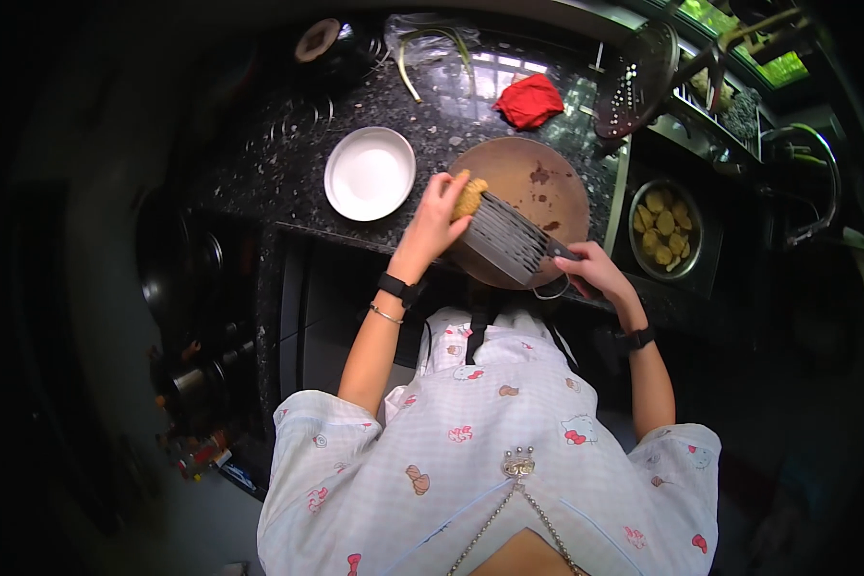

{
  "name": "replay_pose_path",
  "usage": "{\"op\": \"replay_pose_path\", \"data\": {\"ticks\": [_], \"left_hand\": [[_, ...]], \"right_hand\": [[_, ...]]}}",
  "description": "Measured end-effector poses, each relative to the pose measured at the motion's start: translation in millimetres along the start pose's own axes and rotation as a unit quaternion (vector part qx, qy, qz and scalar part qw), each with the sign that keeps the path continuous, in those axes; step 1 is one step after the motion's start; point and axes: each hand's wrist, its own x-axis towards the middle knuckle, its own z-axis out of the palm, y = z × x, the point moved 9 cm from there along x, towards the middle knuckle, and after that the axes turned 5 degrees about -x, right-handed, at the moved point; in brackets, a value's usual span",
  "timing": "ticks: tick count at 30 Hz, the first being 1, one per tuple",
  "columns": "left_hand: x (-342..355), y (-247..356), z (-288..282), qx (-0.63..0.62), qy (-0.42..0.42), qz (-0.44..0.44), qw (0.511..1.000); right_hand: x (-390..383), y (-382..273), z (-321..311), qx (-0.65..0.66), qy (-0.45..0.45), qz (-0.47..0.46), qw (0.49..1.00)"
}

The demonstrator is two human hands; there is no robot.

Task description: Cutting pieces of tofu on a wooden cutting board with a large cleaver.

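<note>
My left hand [434, 223] is closed round a rough golden-brown lump [468, 199] that looks like a scouring pad. It presses this against the far left end of a wide grey cleaver [509, 238], whose blade shows dark slot-like stripes. My right hand [597, 273] grips the cleaver by its dark handle [561, 251]. The blade is tilted over a round brown chopping board [562, 187] with dark wet patches. A metal ring [551, 294] shows at the board's near edge. Left of the board stands a white bowl [369, 175] with nothing visible in it.
A red cloth [529, 102] lies behind the board on the dark speckled counter [288, 178]. Green onions [405, 69] rest by a clear plastic bag farther back. In the sink at right, a metal bowl [693, 252] holds several yellowish lumps; a tap [821, 154] curves beyond it.
</note>
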Motion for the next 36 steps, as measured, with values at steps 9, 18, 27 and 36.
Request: {"op": "replay_pose_path", "data": {"ticks": [9,18,27,36], "left_hand": [[-22,-185,-95,0.057,0.115,-0.144,0.981],[-37,-164,-78,0.170,0.114,-0.141,0.969],[-28,-11,25,0.121,-0.030,-0.073,0.990],[-14,118,110,0.090,-0.054,-0.133,0.986]], "right_hand": [[60,-60,53,-0.034,-0.016,0.025,0.999],[3,87,2,0.135,0.079,0.086,0.984],[2,104,-23,-0.096,0.043,0.072,0.992],[21,317,-347,-0.046,0.346,0.267,0.898]]}}
